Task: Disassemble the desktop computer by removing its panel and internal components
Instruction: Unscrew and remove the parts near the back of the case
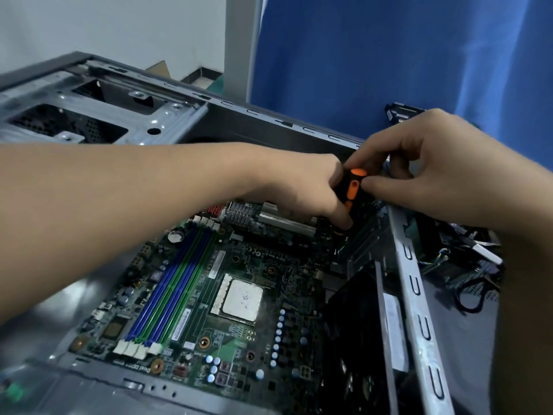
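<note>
Both hands: my left grip (pixel 302 187) and right grip (pixel 431 166) are curled round the screwdriver (pixel 352 187), held upright.
Where: tip's down at the far corner of the motherboard (pixel 239 310), inside the case (pixel 419 295).
Risk: if it slips, I'd probably gouge the board.

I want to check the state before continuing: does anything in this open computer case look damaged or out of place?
Nothing looks damaged. The processor sits bare on the motherboard, with no cooler over it and faint smudges on its lid, which fits a disassembly. Loose cables lie tangled outside the case, on the right.
</note>
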